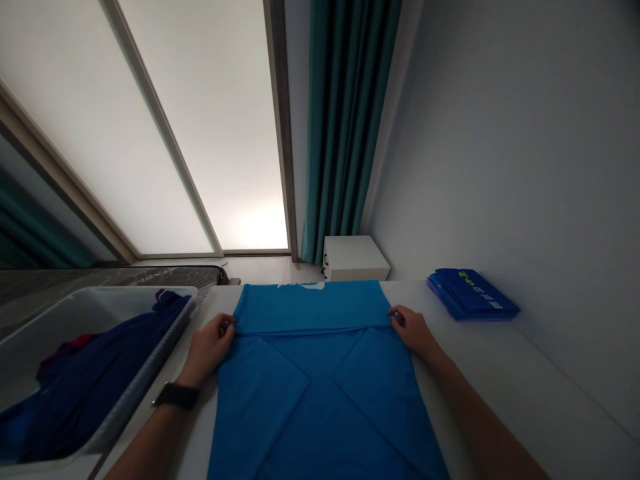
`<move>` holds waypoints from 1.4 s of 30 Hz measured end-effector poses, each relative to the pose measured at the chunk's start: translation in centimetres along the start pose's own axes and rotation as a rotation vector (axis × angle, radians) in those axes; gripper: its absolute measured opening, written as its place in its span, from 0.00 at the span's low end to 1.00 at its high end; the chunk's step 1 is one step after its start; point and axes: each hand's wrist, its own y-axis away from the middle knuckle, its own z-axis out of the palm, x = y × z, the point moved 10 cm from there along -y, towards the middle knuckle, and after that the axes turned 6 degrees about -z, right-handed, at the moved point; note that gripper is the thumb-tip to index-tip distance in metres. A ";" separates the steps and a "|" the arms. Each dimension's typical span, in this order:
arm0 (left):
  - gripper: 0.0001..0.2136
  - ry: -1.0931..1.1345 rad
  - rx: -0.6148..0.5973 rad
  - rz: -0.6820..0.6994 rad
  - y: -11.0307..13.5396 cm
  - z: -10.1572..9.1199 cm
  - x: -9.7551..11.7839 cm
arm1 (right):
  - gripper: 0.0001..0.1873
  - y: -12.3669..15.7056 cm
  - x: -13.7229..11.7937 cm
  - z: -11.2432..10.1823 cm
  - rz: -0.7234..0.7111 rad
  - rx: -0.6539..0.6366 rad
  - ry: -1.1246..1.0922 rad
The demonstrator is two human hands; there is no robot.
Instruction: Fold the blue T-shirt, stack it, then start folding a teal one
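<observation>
A bright blue T-shirt [320,400] lies on the white table [460,353], its sleeves folded inward over the body. Its far end is turned over toward me as a straight flap, with part of a white print showing at the back edge. My left hand [213,341] pinches the left corner of that flap between thumb and fingers. At the opposite corner, my right hand [411,328] pinches the cloth in the same way. A black watch [176,395] is on my left wrist.
On the left stands a white plastic bin [183,300] with dark blue and red clothes [107,373] in it. Folded blue garments [473,293] are stacked at the back right by the wall. Behind the table are a white cabinet [355,257] and a green curtain [345,133].
</observation>
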 end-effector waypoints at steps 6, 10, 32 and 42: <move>0.15 -0.034 -0.003 0.039 0.1 0.3 0.3 | 0.14 0.1 0.6 0.2 0.000 0.031 -0.028; 0.14 -0.043 -0.009 0.042 0.2 0.2 0.5 | 0.14 0.2 0.8 0.3 -0.012 0.051 -0.021; 0.18 -0.073 -0.038 -0.034 0.0 -0.2 -0.1 | 0.15 -3.8 3.2 0.1 0.209 0.011 -0.218; 0.14 -0.116 0.081 0.312 1.3 -0.4 9.0 | 0.15 -8.3 4.4 1.9 0.230 0.037 -0.208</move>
